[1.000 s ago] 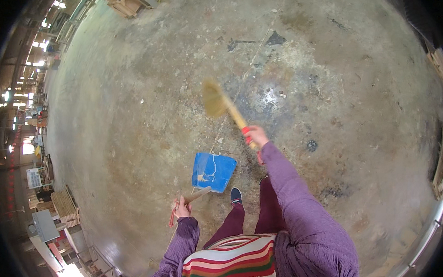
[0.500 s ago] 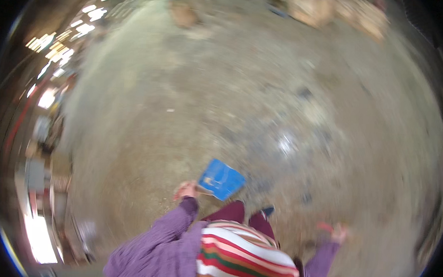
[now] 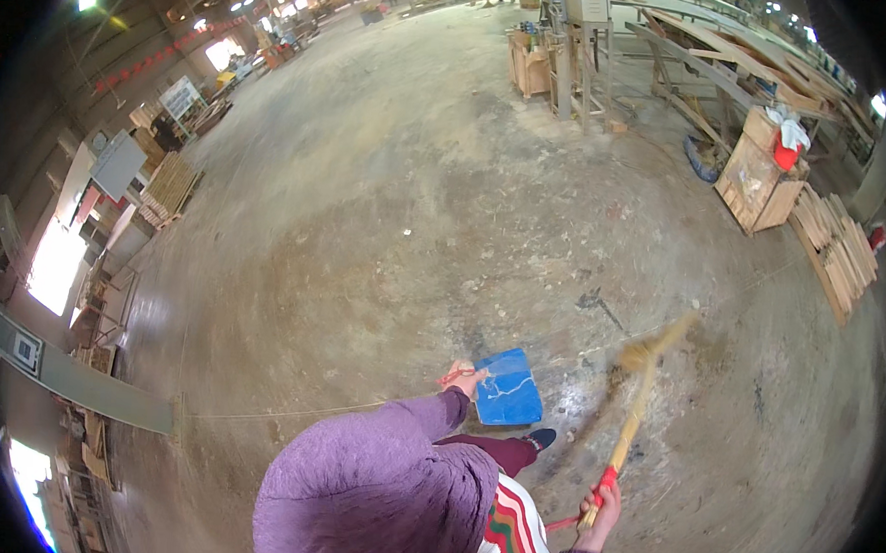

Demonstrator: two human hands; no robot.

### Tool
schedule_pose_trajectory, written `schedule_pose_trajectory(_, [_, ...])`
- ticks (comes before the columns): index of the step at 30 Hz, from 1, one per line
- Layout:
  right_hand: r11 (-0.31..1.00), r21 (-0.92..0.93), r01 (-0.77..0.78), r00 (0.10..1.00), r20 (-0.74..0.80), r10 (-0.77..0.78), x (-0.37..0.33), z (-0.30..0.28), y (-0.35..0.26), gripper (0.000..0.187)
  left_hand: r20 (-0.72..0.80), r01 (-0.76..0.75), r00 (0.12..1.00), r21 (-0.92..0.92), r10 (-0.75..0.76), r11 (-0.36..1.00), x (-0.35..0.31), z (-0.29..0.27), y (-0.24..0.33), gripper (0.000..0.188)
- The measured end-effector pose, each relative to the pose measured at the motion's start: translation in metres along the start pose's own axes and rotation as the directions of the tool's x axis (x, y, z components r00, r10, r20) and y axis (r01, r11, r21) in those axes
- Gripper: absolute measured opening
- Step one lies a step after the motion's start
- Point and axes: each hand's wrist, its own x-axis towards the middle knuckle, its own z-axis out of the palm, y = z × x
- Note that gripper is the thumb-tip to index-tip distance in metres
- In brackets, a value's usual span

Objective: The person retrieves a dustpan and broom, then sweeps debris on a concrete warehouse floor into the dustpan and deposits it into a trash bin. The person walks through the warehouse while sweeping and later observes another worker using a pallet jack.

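My left hand [image 3: 465,379] is closed on the edge of a blue dustpan [image 3: 509,388], a flat, squarish piece with a pale crack line across it. A bit of red shows at those fingers. Lower right, my right hand [image 3: 601,515] grips a broom [image 3: 635,417] by its wooden handle, just below a red band. The handle slants up and away to a straw-coloured head, smeared by motion, low over or on the concrete floor [image 3: 361,302]; contact cannot be told. My dark shoe [image 3: 542,439] shows beside the dustpan.
Small pale scraps and dark stains mark the floor. A wooden crate [image 3: 754,178] with a red container on it and stacked boards [image 3: 835,252] stand at the right. Machine frames [image 3: 574,63] rise at the far side. A grey post [image 3: 106,389] is at the left.
The view has swung, showing more of the hall. My left hand still holds the dustpan, which sits farther right in view. The broom, blurred before, now reaches out ahead of my right hand.
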Motion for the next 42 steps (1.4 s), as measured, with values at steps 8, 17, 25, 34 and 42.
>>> schedule_pose_trajectory(8, [0.931, -0.311, 0.190, 0.982, 0.043, -0.186, 0.256, -0.016, -0.130, 0.015, 0.386, -0.191, 0.907, 0.025, 0.167, 0.981, 0.019, 0.148, 0.141, 0.048])
schedule_pose_trajectory(17, [0.945, 0.286, 0.158, 0.853, -0.522, 0.015, 0.055, -0.318, -0.101, 0.033, 0.432, -0.375, 0.854, 0.127, 0.289, 0.918, -0.034, 0.231, 0.178, 0.049])
schedule_pose_trajectory(25, [0.882, 0.316, 0.350, 0.602, -0.797, 0.047, -0.080, -0.434, -0.149, 0.037, 0.235, -0.346, 0.921, 0.131, 0.309, 0.929, -0.146, 0.307, 0.218, 0.048])
schedule_pose_trajectory(34, [0.882, 0.349, 0.318, 0.776, -0.630, -0.030, -0.009, -0.420, -0.256, 0.016, -0.044, -0.089, 0.996, -0.122, 0.084, 0.989, -0.212, 0.341, 0.241, 0.039])
schedule_pose_trajectory(42, [0.995, 0.092, -0.025, 0.993, -0.117, 0.036, 0.157, -0.230, -0.376, 0.015, -0.037, -0.066, 0.997, -0.155, 0.061, 0.986, -0.180, 0.359, 0.235, 0.044])
